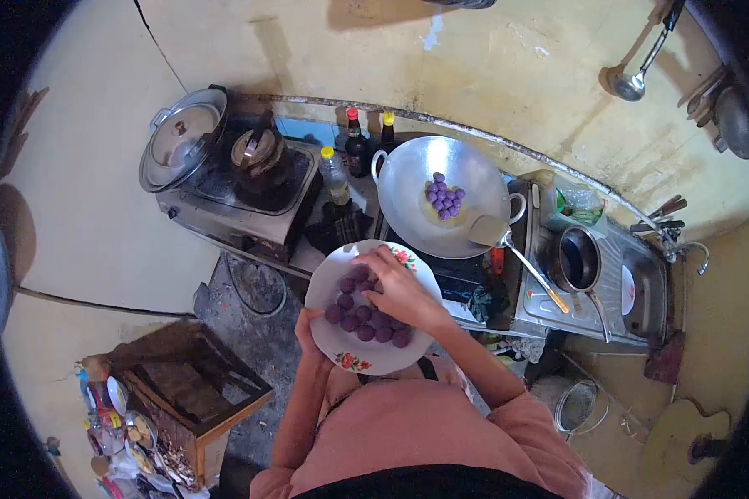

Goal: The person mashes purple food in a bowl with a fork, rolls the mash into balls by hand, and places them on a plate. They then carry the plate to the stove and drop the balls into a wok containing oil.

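My left hand (310,327) grips the near-left rim of a white flowered plate (341,353) and holds it up in front of me. Several purple dough balls (359,320) lie on the plate. My right hand (399,287) rests over the balls with its fingers curled down among them; whether it grips one I cannot tell. Beyond the plate a metal wok (408,179) sits on the stove, with several purple balls (445,200) in oil at its centre. A metal spatula (516,249) leans on the wok's right rim.
A lidded steel pot (183,137) and a kettle (258,154) sit on a stove at left. Sauce and oil bottles (358,145) stand behind. A dark saucepan (578,262) sits by the sink (641,291). A ladle (632,79) hangs on the wall. A wooden crate (187,382) stands lower left.
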`<action>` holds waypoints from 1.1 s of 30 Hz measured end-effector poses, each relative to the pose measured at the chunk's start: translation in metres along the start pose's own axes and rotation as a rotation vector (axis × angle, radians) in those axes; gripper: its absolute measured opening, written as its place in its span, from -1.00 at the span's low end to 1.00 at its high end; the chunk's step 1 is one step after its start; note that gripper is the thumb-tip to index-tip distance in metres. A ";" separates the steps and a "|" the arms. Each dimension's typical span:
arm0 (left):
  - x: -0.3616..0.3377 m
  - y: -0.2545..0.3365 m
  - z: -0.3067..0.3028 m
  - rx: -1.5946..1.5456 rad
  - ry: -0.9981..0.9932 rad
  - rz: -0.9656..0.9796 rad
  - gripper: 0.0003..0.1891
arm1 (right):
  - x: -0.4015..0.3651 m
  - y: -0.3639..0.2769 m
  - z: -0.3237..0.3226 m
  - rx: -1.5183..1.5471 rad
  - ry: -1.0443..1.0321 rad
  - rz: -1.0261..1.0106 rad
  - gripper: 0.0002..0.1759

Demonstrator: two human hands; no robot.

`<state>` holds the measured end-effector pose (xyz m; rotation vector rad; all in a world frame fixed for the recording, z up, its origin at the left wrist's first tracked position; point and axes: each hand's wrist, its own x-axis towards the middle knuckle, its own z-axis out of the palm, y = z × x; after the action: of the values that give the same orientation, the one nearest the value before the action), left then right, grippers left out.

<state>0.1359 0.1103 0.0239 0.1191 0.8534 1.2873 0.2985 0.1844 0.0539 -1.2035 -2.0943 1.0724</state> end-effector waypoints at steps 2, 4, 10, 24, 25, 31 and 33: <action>0.000 0.000 -0.003 -0.025 0.017 -0.003 -0.47 | -0.002 0.007 -0.014 0.170 0.042 -0.020 -0.51; -0.002 0.002 -0.001 -0.018 0.059 0.008 -0.49 | -0.006 0.017 -0.036 0.332 0.129 0.051 -0.59; 0.003 0.004 -0.039 0.004 0.166 0.103 -0.50 | -0.021 0.152 -0.076 -0.135 0.351 0.339 -0.70; 0.001 0.005 -0.038 -0.009 0.119 0.094 -0.41 | 0.003 0.087 -0.071 0.108 0.299 0.153 -0.72; 0.001 0.005 -0.037 0.019 0.126 0.089 -0.42 | 0.001 0.070 -0.073 0.118 0.226 0.095 -0.71; -0.002 0.007 -0.018 0.045 0.119 0.100 -0.41 | -0.006 0.017 -0.057 -0.013 -0.053 -0.191 -0.66; -0.007 0.009 -0.010 0.046 0.126 0.078 -0.42 | -0.004 0.027 -0.043 -0.146 -0.038 -0.287 -0.66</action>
<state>0.1224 0.1041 0.0253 0.1091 0.9948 1.3598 0.3447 0.2061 0.0558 -0.9141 -2.3223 0.8296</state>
